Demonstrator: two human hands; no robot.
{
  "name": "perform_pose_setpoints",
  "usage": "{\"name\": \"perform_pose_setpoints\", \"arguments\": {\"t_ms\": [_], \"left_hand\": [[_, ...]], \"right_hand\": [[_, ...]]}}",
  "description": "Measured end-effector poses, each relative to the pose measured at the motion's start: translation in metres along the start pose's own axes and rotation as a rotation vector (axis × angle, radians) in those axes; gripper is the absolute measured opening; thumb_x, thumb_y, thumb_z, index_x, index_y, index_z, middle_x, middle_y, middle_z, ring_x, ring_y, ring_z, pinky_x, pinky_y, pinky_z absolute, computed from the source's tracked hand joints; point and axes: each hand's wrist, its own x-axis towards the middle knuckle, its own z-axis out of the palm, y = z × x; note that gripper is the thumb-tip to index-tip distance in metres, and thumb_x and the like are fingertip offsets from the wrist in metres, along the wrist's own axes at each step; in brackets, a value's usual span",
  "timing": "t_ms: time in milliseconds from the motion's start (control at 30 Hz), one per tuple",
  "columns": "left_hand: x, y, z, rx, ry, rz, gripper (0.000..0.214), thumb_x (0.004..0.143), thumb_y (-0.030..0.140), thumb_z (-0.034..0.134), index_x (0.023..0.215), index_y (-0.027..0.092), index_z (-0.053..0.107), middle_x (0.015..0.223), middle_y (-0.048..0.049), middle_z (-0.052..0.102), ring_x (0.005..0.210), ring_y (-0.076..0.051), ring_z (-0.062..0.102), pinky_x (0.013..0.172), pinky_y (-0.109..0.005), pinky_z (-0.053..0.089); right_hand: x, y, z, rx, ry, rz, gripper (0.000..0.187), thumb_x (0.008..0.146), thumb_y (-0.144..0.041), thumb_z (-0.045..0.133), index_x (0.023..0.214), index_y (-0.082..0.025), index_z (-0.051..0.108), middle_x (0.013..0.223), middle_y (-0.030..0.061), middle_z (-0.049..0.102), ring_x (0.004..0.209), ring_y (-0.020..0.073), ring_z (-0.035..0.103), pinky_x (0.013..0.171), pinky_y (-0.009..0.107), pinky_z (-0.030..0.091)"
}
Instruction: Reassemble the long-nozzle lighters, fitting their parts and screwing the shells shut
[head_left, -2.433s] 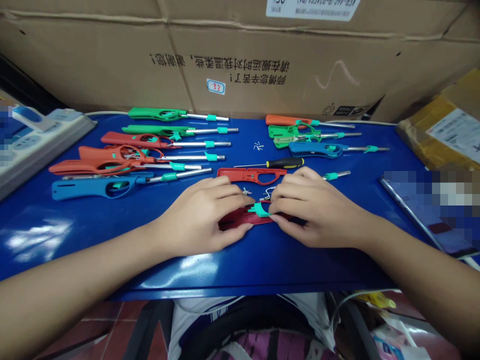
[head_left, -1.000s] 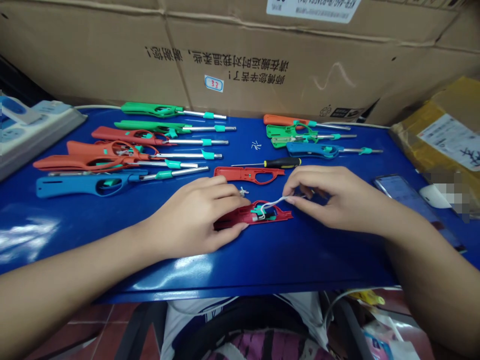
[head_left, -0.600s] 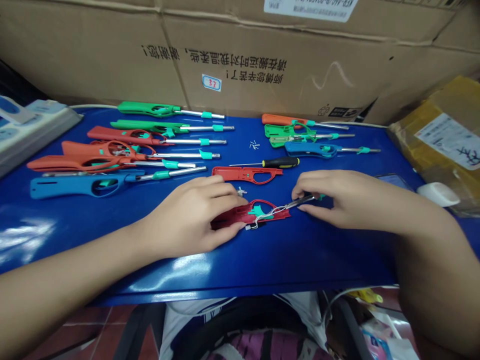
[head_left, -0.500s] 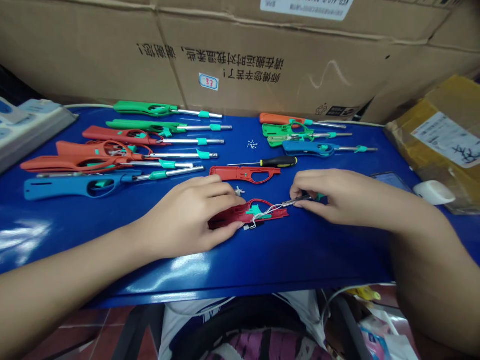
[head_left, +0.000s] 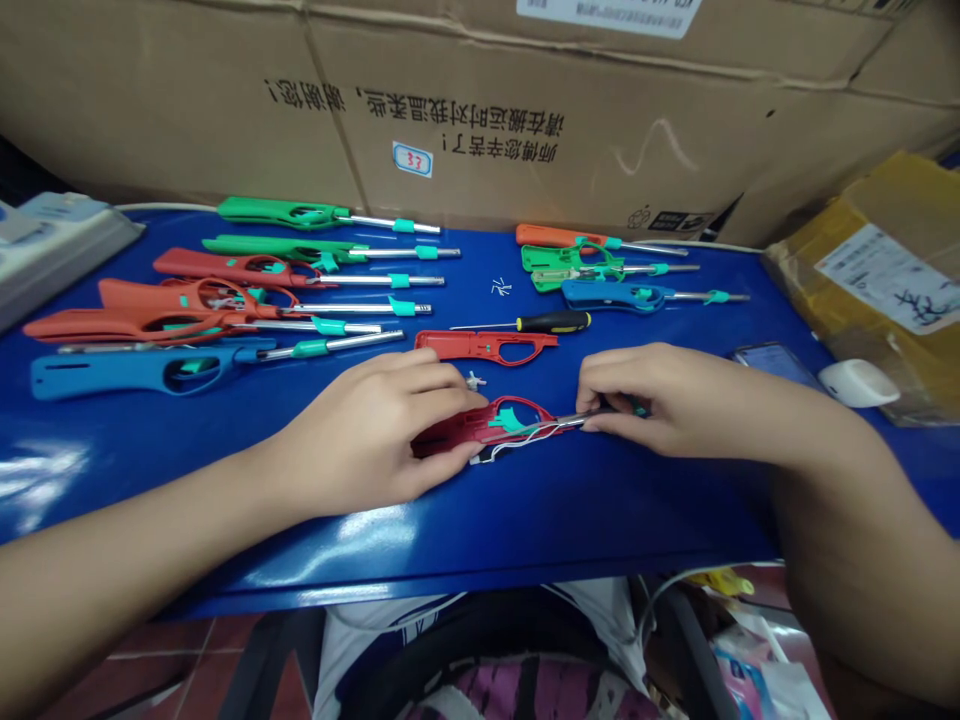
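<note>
A dark red lighter half-shell (head_left: 480, 425) lies on the blue table (head_left: 525, 510), with a teal trigger (head_left: 510, 418) and a white wire (head_left: 517, 440) in it. My left hand (head_left: 375, 440) presses down on the shell's handle end, fingers closed over it. My right hand (head_left: 660, 395) pinches a thin metal tube with a teal collar (head_left: 600, 413), its tip against the shell's front end. A second red half-shell (head_left: 484, 345) lies just behind.
A black-handled screwdriver (head_left: 551, 321) lies behind the hands. Several assembled lighters (head_left: 225, 300) fill the left of the table, a few more (head_left: 615, 275) at back right. Cardboard boxes (head_left: 480, 110) wall the back. A phone (head_left: 776, 362) and white mouse (head_left: 855, 382) sit right.
My right hand let go of the white wire, took the metal tube and brought it leftward to the shell's front end. My left hand has stayed on the shell.
</note>
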Motion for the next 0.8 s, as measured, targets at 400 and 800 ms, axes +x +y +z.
{"name": "perform_pose_setpoints", "arguments": {"t_ms": [400,800], "left_hand": [[0.000,0.000,-0.002,0.007,-0.003,-0.008,0.027,0.093,0.029,0.066,0.115,0.016,0.073,0.109,-0.0078,0.075,0.097,-0.023,0.070,0.084,-0.036,0.057],[0.000,-0.001,0.000,-0.016,-0.020,-0.030,0.025,0.093,0.031,0.066,0.114,0.018,0.073,0.106,-0.0069,0.075,0.095,-0.023,0.070,0.082,-0.037,0.057]], "right_hand": [[-0.001,-0.005,0.002,-0.149,0.052,-0.059,0.016,0.095,-0.019,0.057,0.085,-0.020,0.069,0.085,0.0030,0.066,0.074,0.0159,0.060,0.065,0.029,0.038],[-0.005,-0.016,0.004,-0.402,0.066,-0.072,0.031,0.097,-0.016,0.051,0.069,-0.018,0.065,0.073,0.0024,0.061,0.061,0.0138,0.054,0.055,0.031,0.027]]}}
